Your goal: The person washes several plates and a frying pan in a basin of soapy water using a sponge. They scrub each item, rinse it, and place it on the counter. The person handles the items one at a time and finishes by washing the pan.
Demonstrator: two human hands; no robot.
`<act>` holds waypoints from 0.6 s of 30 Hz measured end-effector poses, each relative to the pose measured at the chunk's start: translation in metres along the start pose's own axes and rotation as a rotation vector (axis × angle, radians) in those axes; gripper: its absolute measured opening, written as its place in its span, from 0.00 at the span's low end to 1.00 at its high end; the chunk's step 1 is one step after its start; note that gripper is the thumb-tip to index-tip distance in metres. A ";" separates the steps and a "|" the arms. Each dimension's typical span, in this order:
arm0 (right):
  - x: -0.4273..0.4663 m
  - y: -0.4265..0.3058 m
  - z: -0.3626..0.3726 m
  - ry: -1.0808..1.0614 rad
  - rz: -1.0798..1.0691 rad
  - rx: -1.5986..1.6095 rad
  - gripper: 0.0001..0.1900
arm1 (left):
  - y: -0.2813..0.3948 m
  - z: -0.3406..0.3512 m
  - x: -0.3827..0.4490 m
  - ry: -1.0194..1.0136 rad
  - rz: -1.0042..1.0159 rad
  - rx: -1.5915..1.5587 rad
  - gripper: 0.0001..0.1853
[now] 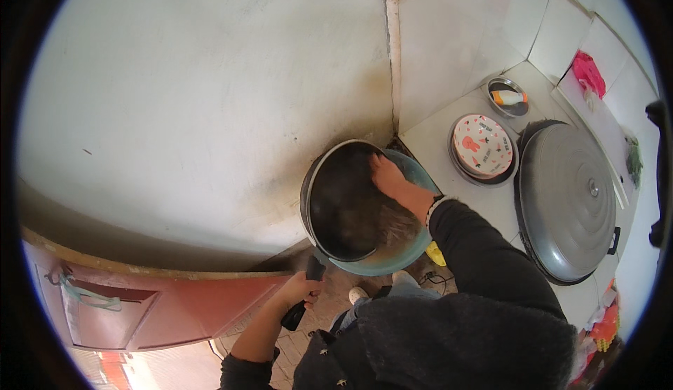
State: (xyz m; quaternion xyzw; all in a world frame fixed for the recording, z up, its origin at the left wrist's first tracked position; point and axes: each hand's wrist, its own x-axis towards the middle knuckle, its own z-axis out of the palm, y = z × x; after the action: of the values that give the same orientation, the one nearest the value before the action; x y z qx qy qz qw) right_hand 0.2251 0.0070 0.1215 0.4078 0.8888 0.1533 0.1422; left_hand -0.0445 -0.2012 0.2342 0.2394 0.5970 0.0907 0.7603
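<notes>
My left hand (302,291) grips the black handle (315,269) of a deep, dark wok (342,201). The wok is tilted over a teal plastic basin (363,268), its inside turned up toward me. Inside the wok, my right hand (389,175) reaches across to the dark inner wall near the far right rim. Its fingertips are blurred against the dark surface, and whether they hold anything is unclear. Murky brownish water (397,227) shows at the basin's right side, below my right wrist.
On the tiled counter (420,132) at right are a big lidded pan (565,201), a patterned bowl (482,145) in a metal dish, and a small metal bowl (507,111) holding a white-and-orange bottle. A stained wall (210,101) borders the wok. A red door (184,311) stands at left.
</notes>
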 end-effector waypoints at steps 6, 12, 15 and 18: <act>0.039 -0.063 0.033 0.087 1.101 1.434 0.19 | 0.001 0.000 0.002 -0.009 -0.050 -0.065 0.09; 0.112 -0.075 0.021 0.328 1.449 1.881 0.44 | -0.001 0.001 0.000 -0.001 -0.046 -0.055 0.07; 0.119 -0.092 -0.014 0.485 1.091 1.737 0.42 | -0.002 0.005 0.001 0.008 -0.028 -0.019 0.08; 0.088 -0.123 -0.048 0.516 0.693 1.592 0.35 | -0.002 0.011 0.002 0.011 -0.042 -0.035 0.08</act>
State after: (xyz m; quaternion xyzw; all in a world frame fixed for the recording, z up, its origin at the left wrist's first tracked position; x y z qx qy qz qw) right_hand 0.0683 -0.0094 0.1061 0.5833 0.5635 -0.3857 -0.4398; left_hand -0.0339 -0.2050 0.2331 0.2128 0.6043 0.0864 0.7629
